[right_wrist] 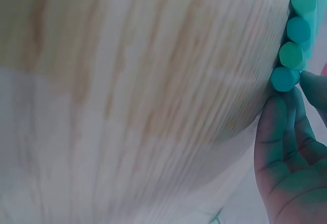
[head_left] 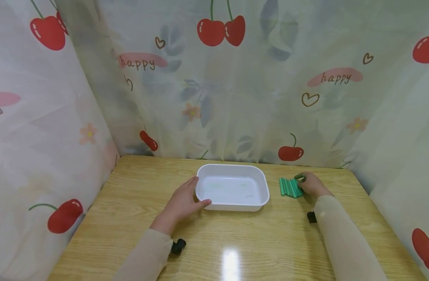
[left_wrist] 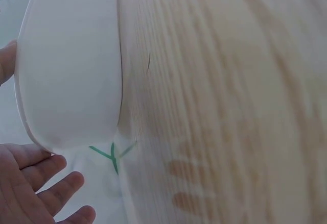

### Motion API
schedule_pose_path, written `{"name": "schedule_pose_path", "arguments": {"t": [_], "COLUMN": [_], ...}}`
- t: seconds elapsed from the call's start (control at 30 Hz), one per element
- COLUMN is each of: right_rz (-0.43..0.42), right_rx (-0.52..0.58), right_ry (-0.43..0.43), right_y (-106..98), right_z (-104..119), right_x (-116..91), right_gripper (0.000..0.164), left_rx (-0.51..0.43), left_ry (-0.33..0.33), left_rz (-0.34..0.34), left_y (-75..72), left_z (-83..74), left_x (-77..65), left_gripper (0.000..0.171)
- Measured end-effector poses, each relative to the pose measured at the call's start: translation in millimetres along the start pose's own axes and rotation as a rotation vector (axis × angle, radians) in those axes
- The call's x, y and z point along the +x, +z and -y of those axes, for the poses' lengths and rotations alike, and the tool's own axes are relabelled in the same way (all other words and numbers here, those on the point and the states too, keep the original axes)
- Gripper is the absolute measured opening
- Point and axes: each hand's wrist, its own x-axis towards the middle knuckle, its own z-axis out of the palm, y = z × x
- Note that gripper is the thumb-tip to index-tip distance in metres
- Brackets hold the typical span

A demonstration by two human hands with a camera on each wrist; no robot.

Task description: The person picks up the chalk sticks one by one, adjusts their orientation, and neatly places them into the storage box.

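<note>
A white rectangular plastic basin [head_left: 232, 207] with rounded corners stands on the table. My left hand [head_left: 182, 201] rests at its left end, fingers spread along the left rim and thumb at the near rim. In the left wrist view the fingers [left_wrist: 45, 172] look fairly straight beside the basin wall [left_wrist: 71, 71]. To the right of the basin, several short green sticks [head_left: 288, 188] lie side by side in a row. At the row's right end, my right hand [head_left: 313, 184] pinches the outermost stick [right_wrist: 284, 79] between thumb and fingers.
The wood-grain table [head_left: 214, 238] runs back to a patterned curtain [head_left: 221, 97], which also hangs at both sides. A black wrist device [head_left: 178, 246] sits by the left sleeve, with another black device [head_left: 311, 217] by the right sleeve.
</note>
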Motion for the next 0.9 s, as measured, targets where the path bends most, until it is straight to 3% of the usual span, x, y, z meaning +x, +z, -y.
{"name": "schedule_pose_path", "arguments": {"t": [0.6,0.77,0.9], "right_rz": [0.005,0.006,0.015], "right_rx": [-0.041,0.046,0.202], "right_ry": [-0.004,0.022,0.054], "right_y": [-7,-7,-8], "right_z": [-4,-6,-2], "right_x": [-9,-12,-18], "right_gripper": [0.043,0.045,0.049], "left_rx": [-0.006,-0.014,-0.013], "left_ry": [-0.008,-0.009,-0.013], "left_rz": [0.002,-0.001,0.002], "left_y": [0.0,-0.2,-0.3], "left_z": [-1.3,-1.9,-1.9], "left_x": [-0.8,-1.3,-1.5], "left_gripper": [0.100,0.100,0.100]}}
